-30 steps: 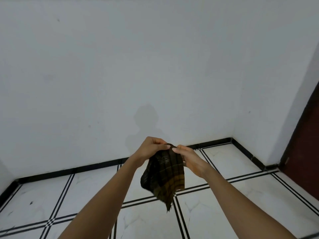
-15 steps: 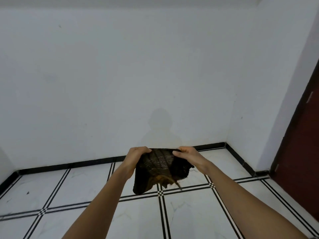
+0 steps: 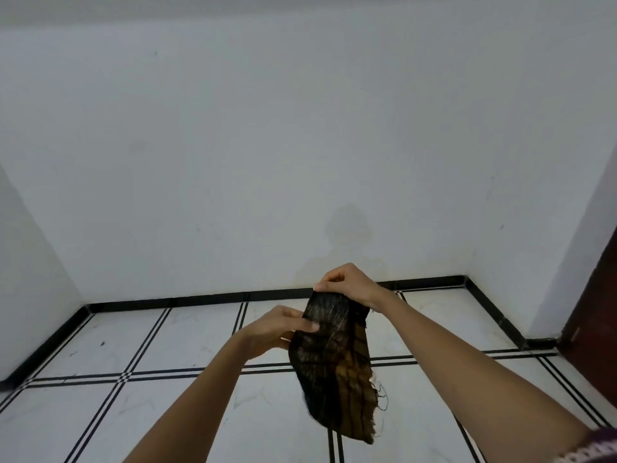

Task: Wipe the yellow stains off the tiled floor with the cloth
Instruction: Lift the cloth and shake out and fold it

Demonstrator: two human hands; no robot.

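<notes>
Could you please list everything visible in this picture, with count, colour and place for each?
cloth: one, dark brown-black with an orange patch and frayed edge, hanging in the air at centre.
floor: one, white tiles with black double lines, lower half; no yellow stains visible from here.
skirting: one black band along the foot of the walls.
walls: white, behind and at both sides.
door: one, dark red-brown, right edge.
hands: two; left hand pinches the cloth's left edge, right hand grips its top.
</notes>
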